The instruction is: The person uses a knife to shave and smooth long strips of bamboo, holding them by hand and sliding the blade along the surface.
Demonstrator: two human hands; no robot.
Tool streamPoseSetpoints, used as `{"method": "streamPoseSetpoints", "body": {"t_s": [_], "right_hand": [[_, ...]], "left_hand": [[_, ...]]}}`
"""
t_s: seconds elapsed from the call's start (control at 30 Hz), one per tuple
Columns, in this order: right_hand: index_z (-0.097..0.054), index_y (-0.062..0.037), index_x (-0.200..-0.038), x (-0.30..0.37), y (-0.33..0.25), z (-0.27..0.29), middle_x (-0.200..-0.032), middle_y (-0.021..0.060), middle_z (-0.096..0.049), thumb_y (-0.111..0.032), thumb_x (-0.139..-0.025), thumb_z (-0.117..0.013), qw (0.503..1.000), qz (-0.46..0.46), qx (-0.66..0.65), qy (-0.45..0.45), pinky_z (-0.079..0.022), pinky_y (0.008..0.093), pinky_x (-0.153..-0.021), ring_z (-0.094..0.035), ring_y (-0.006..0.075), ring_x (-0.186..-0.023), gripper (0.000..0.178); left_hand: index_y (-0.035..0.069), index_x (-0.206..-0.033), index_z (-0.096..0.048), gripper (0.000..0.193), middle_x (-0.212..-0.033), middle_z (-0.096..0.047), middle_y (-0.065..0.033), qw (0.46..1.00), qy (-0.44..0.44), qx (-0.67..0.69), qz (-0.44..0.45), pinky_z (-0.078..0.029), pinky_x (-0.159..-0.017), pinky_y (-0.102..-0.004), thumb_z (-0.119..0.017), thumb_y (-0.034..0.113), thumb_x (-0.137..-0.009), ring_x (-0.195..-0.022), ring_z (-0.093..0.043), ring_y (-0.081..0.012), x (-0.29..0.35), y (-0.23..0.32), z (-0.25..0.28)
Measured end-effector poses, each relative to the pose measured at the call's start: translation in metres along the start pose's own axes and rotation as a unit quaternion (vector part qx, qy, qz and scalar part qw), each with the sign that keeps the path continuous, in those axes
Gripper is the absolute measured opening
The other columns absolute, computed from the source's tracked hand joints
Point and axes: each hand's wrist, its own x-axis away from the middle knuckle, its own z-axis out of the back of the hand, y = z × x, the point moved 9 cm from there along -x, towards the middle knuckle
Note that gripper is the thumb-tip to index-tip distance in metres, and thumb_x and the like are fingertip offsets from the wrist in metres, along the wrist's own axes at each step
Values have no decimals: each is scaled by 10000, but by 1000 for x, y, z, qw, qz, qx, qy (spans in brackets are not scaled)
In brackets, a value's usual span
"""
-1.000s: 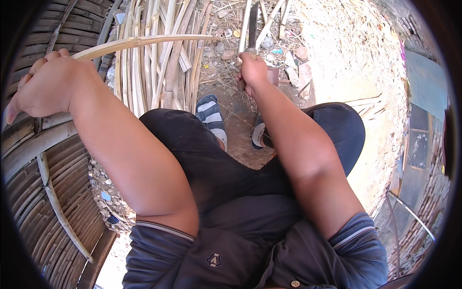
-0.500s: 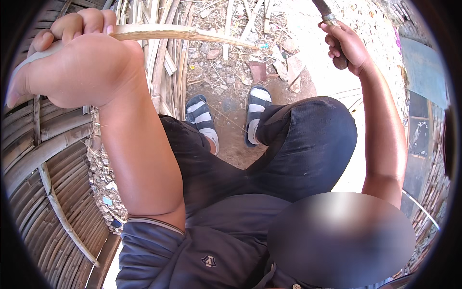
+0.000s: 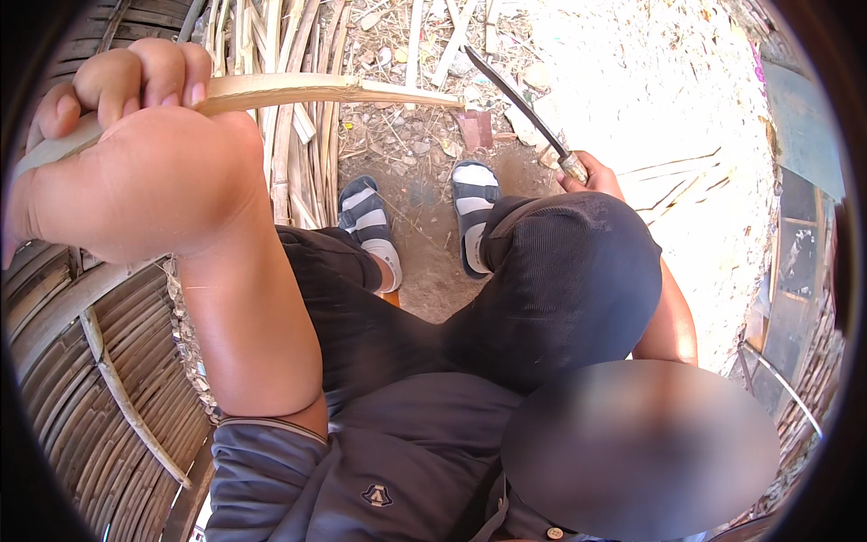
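My left hand (image 3: pixel 153 154) is closed around a pale split bamboo strip (image 3: pixel 307 90), raised at the upper left. The strip's narrow, tapered end points right, above the ground in front of my feet. Beyond my right knee, my right hand (image 3: pixel 591 176) grips the handle of a long knife (image 3: pixel 524 102) with a dark, slightly curved blade. Its blade slants up and to the left, its tip a little right of the strip's end and apart from it in the picture. My knee hides part of the right hand and forearm.
Several split bamboo strips (image 3: pixel 293 149) lie in a pile beyond my left foot. Stones, chips and a reddish-brown flat piece (image 3: pixel 474 129) litter the ground ahead. A slatted bamboo wall (image 3: pixel 108 425) stands at my left; a bluish panel (image 3: pixel 808 126) is at the far right.
My right hand has come down and inward beside the knee, bringing the knife's blade into view near the strip's end. The left hand and bamboo strip have shifted slightly left and down.
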Motion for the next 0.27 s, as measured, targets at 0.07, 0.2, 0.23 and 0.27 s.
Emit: {"method": "streamPoseSetpoints", "body": {"t_s": [0.07, 0.2, 0.23, 0.27], "right_hand": [[-573, 39, -1386, 2, 4, -11, -1086, 197, -729, -159, -1004, -693, 997, -25, -79, 3, -540, 362, -899, -708, 206, -998, 447], [-609, -20, -1361, -3, 41, -23, -1103, 170, -732, -232, -981, -737, 986, -43, -157, 30, -536, 357, -896, -701, 201, -1012, 454], [-616, -33, -1357, -1, 43, -22, -1106, 160, -734, -249, -973, -749, 986, -50, -154, 38, -535, 353, -895, -699, 200, -1014, 460], [-618, -48, -1362, -1, 45, -21, -1113, 149, -737, -260, -966, -759, 991, -37, -125, 36, -532, 350, -907, -699, 200, -1026, 471]], "left_hand": [[194, -775, -434, 299, -632, -291, 7, 999, 16, -38, -6, -235, -504, -313, -563, 448, -865, -516, -248, -145, -6, 12, 9], [191, -777, -432, 246, -628, -278, 12, 999, -11, -36, 7, -227, -504, -310, -558, 391, -845, -514, -248, -143, -29, 24, 31], [191, -776, -431, 232, -626, -275, 14, 999, -10, -30, 8, -227, -505, -309, -559, 375, -836, -513, -248, -142, -27, 25, 28], [190, -774, -430, 219, -625, -272, 16, 1000, 0, -20, 6, -228, -506, -307, -563, 358, -820, -513, -248, -142, -17, 20, 21]]}}
